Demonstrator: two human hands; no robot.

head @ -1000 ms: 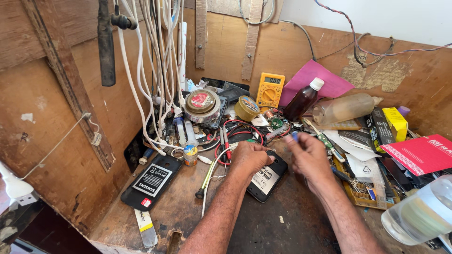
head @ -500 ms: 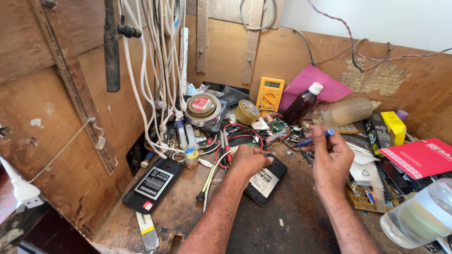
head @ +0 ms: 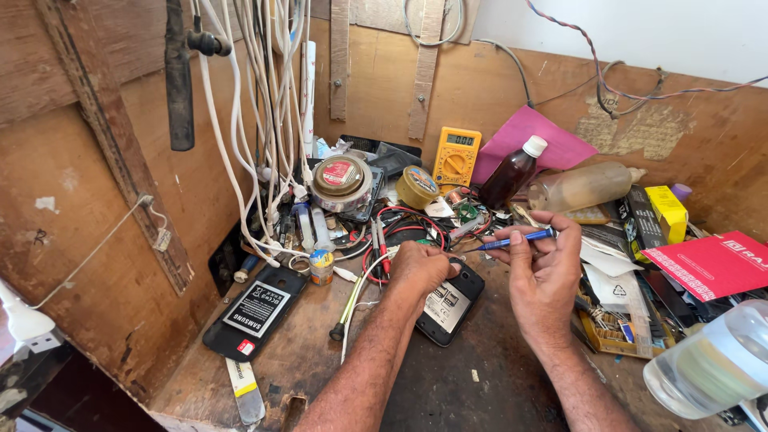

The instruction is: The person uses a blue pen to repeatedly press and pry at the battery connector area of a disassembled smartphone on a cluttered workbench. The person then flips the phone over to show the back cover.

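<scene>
Left hand point(head: 418, 268) fingers curled, pressing the opened phone point(head: 448, 300) flat to steady it; right hand point(head: 542, 272) fingertips pinch the blue screwdriver point(head: 516, 238), tip aimed toward it

Phone repair workshop: cluttered wooden bench point(head: 320, 352), yellow multimeter point(head: 456, 156), hanging cables point(head: 264, 104), opened phones point(head: 256, 312).

surface point(head: 496, 384): worn wood, dark-stained, rough and matt
screwdriver point(head: 512, 239): blue handle, smooth, slightly glossy
open phone point(head: 448, 302): black plastic shell, matt, paper labels inside
back cover point(head: 254, 310): black plastic, smooth, with a paper sticker
multimeter point(head: 456, 157): yellow plastic, matt
brown bottle point(head: 512, 172): glossy, white plastic cap
cables point(head: 264, 120): white, smooth coating
folder point(head: 708, 264): red, glossy card
</scene>
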